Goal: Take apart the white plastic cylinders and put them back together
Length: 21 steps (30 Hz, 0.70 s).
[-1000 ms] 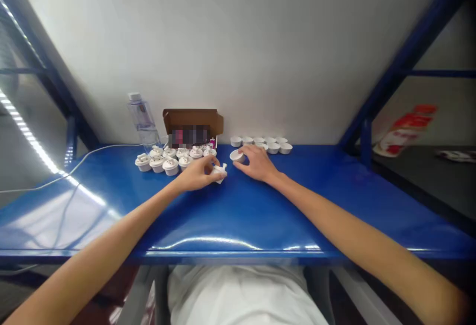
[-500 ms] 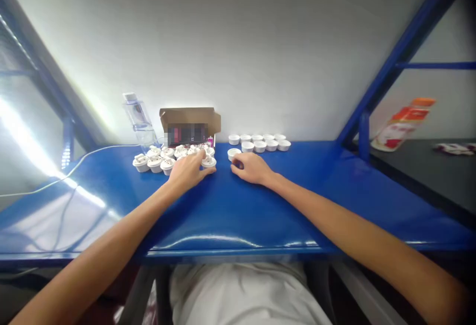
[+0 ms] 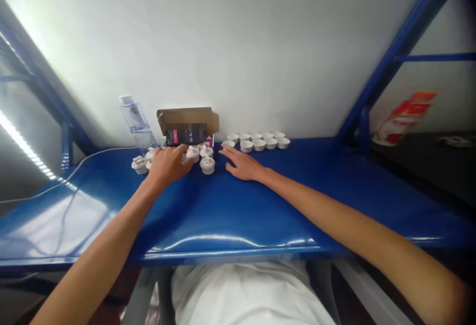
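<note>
While reaching over heaped white cups [image 3: 207, 167] with the left hand [image 3: 169, 164], cannot tell whether pinching one, spreading the right hand [image 3: 243, 163] at an open white cup [image 3: 229, 143], beside two rows of similar cups [image 3: 259, 144], on the blue table [image 3: 230, 211].

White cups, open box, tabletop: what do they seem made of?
Cups: plastic or paper, smooth white; too small to tell which. Box: likely cardboard, matt brown inside with folded flaps. Tabletop: perhaps painted metal or laminate, glossy blue, reflecting light.
</note>
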Each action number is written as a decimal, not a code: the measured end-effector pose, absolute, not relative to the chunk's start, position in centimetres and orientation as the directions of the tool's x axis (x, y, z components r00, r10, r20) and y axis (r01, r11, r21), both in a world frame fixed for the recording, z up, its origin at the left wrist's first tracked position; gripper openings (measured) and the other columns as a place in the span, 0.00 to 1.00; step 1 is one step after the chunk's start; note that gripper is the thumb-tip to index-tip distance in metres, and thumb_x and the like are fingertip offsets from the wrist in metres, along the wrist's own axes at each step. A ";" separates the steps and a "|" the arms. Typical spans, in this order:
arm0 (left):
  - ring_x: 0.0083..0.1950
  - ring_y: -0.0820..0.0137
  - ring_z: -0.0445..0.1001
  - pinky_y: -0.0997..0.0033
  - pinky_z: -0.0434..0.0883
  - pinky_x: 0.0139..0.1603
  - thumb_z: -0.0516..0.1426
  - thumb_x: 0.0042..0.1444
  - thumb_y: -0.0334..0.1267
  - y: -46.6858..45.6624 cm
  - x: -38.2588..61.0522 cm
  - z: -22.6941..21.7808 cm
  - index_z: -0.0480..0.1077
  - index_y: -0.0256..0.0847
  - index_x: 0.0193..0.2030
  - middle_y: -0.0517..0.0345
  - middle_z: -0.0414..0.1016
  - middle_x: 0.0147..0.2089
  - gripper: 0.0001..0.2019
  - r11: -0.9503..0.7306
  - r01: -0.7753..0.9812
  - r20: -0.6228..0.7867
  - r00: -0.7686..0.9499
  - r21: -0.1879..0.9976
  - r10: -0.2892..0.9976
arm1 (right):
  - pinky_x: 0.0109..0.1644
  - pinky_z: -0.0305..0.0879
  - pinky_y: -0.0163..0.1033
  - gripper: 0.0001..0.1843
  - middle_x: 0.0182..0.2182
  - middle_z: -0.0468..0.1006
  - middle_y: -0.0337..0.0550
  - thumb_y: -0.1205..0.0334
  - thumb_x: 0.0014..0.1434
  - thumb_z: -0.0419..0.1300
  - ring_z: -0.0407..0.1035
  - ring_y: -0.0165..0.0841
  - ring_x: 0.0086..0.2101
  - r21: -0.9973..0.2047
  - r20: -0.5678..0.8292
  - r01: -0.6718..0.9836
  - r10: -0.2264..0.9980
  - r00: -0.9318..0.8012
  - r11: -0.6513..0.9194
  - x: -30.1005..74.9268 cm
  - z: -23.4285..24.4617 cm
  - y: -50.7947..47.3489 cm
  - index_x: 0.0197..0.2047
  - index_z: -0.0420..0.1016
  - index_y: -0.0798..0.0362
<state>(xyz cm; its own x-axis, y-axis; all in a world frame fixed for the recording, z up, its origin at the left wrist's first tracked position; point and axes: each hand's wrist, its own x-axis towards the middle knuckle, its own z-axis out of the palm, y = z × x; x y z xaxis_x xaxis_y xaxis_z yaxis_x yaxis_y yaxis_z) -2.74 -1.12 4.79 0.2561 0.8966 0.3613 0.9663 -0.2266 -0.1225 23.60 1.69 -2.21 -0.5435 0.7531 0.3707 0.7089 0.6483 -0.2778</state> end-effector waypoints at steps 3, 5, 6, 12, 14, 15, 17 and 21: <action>0.46 0.50 0.80 0.55 0.66 0.52 0.52 0.62 0.56 -1.4 -2.2 4.7 0.74 0.43 0.47 0.48 0.83 0.40 0.21 -0.267 0.960 0.367 0.278 -0.083 0.888 | 0.65 0.63 0.49 0.32 0.73 0.53 0.50 0.67 0.63 0.52 0.63 0.46 0.64 -0.226 0.329 0.748 0.772 -0.544 0.624 21.8 -1.5 2.5 0.71 0.58 0.53; 0.46 0.51 0.80 0.56 0.67 0.52 0.52 0.62 0.56 -1.5 -2.1 4.7 0.74 0.43 0.46 0.49 0.83 0.40 0.20 -0.282 0.958 0.369 0.284 -0.062 0.885 | 0.59 0.68 0.49 0.32 0.70 0.61 0.52 0.69 0.63 0.51 0.69 0.47 0.60 -0.212 0.302 0.783 0.801 -0.517 0.585 20.4 -1.1 2.8 0.69 0.58 0.53; 0.45 0.52 0.80 0.56 0.68 0.51 0.52 0.62 0.55 -1.5 -2.1 4.7 0.74 0.43 0.46 0.50 0.83 0.40 0.20 -0.288 0.956 0.371 0.285 -0.047 0.884 | 0.55 0.70 0.49 0.30 0.67 0.66 0.53 0.69 0.62 0.51 0.71 0.47 0.56 -0.210 0.287 0.803 0.821 -0.494 0.557 19.8 -0.9 2.8 0.68 0.59 0.53; 0.44 0.58 0.80 0.65 0.70 0.43 0.54 0.60 0.51 -1.3 -2.5 5.1 0.73 0.43 0.49 0.53 0.83 0.43 0.18 -0.388 0.913 0.331 0.329 0.128 0.884 | 0.45 0.70 0.47 0.15 0.53 0.76 0.57 0.62 0.64 0.52 0.75 0.47 0.45 -0.251 0.261 0.893 0.915 -0.309 0.373 19.0 -1.2 2.8 0.53 0.65 0.53; 0.45 0.58 0.79 0.65 0.70 0.42 0.54 0.60 0.51 -1.3 -2.9 5.6 0.73 0.43 0.49 0.53 0.83 0.43 0.18 -0.405 0.902 0.337 0.338 0.150 0.879 | 0.46 0.70 0.47 0.13 0.53 0.76 0.57 0.60 0.65 0.53 0.74 0.46 0.47 -0.289 0.299 0.881 0.909 -0.290 0.376 19.4 -1.7 3.1 0.52 0.65 0.53; 0.45 0.58 0.79 0.65 0.71 0.43 0.54 0.60 0.51 -1.2 -3.2 5.9 0.74 0.43 0.48 0.53 0.83 0.43 0.17 -0.397 0.905 0.345 0.328 0.151 0.879 | 0.47 0.69 0.46 0.13 0.53 0.75 0.56 0.60 0.65 0.53 0.73 0.46 0.48 -0.301 0.321 0.870 0.901 -0.293 0.390 19.6 -2.0 3.3 0.52 0.65 0.52; 0.45 0.57 0.79 0.64 0.71 0.43 0.54 0.60 0.50 -1.0 -4.2 6.7 0.75 0.43 0.47 0.52 0.82 0.43 0.17 -0.332 0.932 0.367 0.261 0.143 0.893 | 0.48 0.69 0.46 0.13 0.54 0.75 0.55 0.61 0.65 0.53 0.73 0.46 0.49 -0.312 0.355 0.850 0.882 -0.309 0.424 19.9 -2.4 3.7 0.52 0.65 0.52; 0.47 0.52 0.79 0.60 0.72 0.46 0.58 0.54 0.49 -0.2 -7.3 7.7 0.76 0.44 0.46 0.50 0.82 0.43 0.17 -0.078 0.988 0.355 0.027 0.131 0.934 | 0.48 0.68 0.46 0.13 0.54 0.75 0.52 0.63 0.64 0.53 0.72 0.45 0.50 -0.325 0.381 0.837 0.871 -0.310 0.440 19.9 -2.6 3.7 0.52 0.66 0.51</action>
<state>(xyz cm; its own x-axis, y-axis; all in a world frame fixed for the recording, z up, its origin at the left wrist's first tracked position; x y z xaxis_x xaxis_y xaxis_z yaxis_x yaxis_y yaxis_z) -7.33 -0.15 7.73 0.0267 0.9344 0.3552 0.9884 -0.0779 0.1306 19.87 3.69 -2.65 -0.3099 0.8710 0.3812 0.8373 0.4400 -0.3247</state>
